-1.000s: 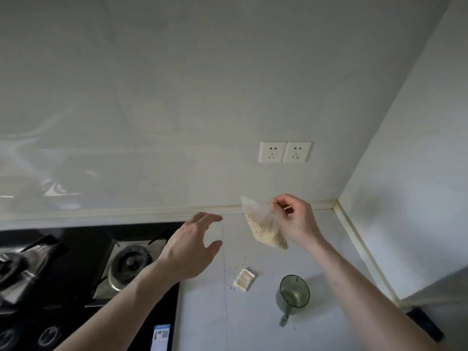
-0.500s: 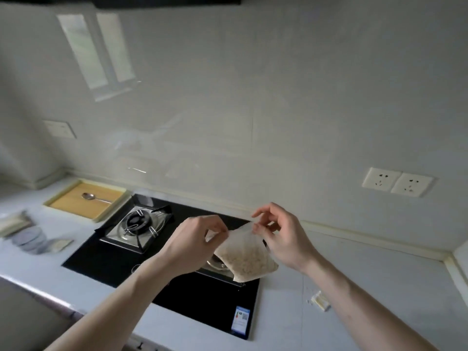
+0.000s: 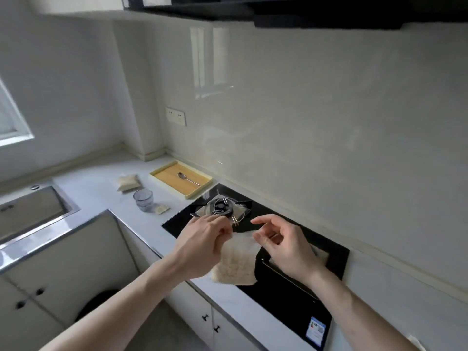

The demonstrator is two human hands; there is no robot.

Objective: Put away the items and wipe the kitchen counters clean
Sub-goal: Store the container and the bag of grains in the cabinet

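Item: clear bag of grain [image 3: 234,264] held above gas hob [image 3: 291,287] front edge | left hand [image 3: 202,245] fingers pinch its top-left corner | right hand [image 3: 283,249] fingers pinch top-right edge | long axis hangs downward, between both hands.

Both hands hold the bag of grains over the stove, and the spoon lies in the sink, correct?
Not quite. The left hand and right hand do hold the bag of grains over the stove, but the head view shows the spoon lying in the yellow tray, not the sink.
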